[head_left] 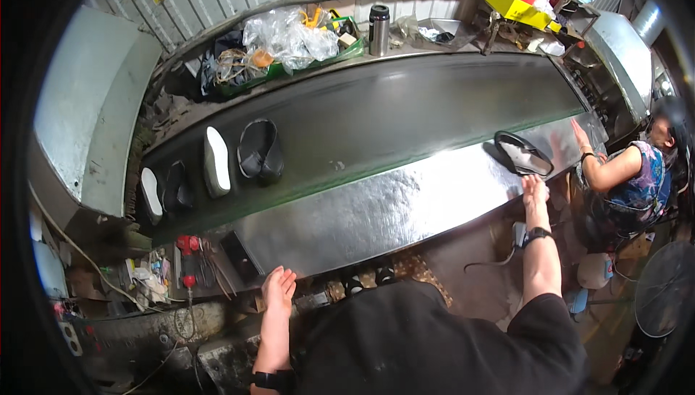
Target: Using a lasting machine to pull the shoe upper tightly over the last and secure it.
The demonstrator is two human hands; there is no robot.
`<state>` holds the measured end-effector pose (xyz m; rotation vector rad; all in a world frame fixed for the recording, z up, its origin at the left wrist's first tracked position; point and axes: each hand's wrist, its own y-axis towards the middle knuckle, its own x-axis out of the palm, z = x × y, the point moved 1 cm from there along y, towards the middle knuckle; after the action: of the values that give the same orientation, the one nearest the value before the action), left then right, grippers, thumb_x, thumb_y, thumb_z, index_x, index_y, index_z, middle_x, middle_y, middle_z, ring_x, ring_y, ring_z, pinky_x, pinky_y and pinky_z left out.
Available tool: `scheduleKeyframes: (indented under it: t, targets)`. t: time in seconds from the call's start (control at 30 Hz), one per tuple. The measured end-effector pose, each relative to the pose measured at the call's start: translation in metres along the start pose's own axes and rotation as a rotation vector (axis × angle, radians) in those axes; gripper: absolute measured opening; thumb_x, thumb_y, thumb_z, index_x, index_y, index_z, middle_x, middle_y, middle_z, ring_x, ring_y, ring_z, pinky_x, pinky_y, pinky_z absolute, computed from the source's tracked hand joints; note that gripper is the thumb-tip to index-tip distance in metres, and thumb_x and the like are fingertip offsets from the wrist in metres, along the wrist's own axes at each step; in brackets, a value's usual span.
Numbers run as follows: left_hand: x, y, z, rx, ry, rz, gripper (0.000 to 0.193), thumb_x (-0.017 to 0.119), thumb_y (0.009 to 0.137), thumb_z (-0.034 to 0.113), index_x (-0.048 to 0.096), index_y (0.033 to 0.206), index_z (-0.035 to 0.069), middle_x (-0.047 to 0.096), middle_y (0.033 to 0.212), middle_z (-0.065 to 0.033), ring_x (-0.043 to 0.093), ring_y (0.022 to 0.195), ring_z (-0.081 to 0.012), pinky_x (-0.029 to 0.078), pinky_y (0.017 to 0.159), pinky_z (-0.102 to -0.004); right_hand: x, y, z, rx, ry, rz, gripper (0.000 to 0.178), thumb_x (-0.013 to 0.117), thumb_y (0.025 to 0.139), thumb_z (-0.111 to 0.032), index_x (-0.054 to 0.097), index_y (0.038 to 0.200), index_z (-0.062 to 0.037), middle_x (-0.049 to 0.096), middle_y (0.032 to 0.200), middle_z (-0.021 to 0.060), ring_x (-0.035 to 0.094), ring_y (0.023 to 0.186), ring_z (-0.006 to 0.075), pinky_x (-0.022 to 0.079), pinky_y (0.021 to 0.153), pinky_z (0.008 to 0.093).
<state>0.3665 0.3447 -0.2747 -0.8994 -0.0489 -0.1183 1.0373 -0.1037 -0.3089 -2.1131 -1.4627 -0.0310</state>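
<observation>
At the right end of the shiny metal ledge [347, 221] is a black shoe upper [539, 158] with a pale lining showing inside. The bent fingers of my right hand [535, 191] are at its near edge and appear to pinch it. My left hand [279, 290] holds nothing, its fingers apart, just off the ledge's near edge. A dark flat rectangular thing, like a phone [241, 256], lies close to that hand. On the dark belt [405, 113] behind the ledge, two white soles [216, 162] alternate with two black shoe uppers [260, 153].
A co-worker [637, 171] sits at the right, one open hand by the ledge's end. Metal housings [94, 113] flank the belt. Behind it stand a bin with plastic bags [289, 37], a steel flask [378, 30] and a yellow box [510, 3]. A red tool [188, 250] lies left.
</observation>
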Motion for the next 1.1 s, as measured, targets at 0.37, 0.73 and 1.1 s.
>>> scheduleKeyframes:
  t: [0.37, 0.73, 1.1]
  targets:
    - [0.242, -0.041, 0.018, 1.316, 0.762, -0.965, 0.063, 0.057, 0.102, 0.037, 0.041, 0.150, 0.001, 0.030, 0.160, -0.0252, 0.030, 0.148, -0.0402, 0.026, 0.120, -0.0458, 0.188, -0.398, 0.228, 0.999, -0.089, -0.904, 0.075, 0.031, 0.102, -0.069, 0.053, 0.127, -0.0022, 0.067, 0.117, 0.0191, 0.065, 0.102, 0.0337, 0.050, 0.097, 0.0483]
    - [0.227, 0.151, 0.198, 0.850, 1.333, -0.132, 0.043, 0.075, 0.068, 0.010, 0.064, 0.107, -0.007, 0.070, 0.096, -0.0238, 0.069, 0.092, -0.0370, 0.052, 0.082, -0.0478, 0.147, -0.323, 0.171, 0.706, -0.256, -0.710, 0.032, 0.066, 0.097, -0.018, 0.050, 0.124, -0.0173, 0.065, 0.109, 0.0137, 0.063, 0.085, 0.0226, 0.054, 0.067, 0.0427]
    - [0.153, 0.172, 0.243, 1.363, 1.384, 0.058, 0.065, 0.076, 0.088, 0.028, 0.053, 0.138, -0.007, 0.058, 0.135, -0.0299, 0.060, 0.120, -0.0425, 0.047, 0.103, -0.0472, 0.143, -0.383, 0.143, 0.876, -0.132, -0.672, 0.101, 0.079, 0.090, -0.028, 0.007, 0.162, -0.0342, 0.020, 0.165, 0.0139, 0.033, 0.145, 0.0389, 0.029, 0.109, 0.0731]
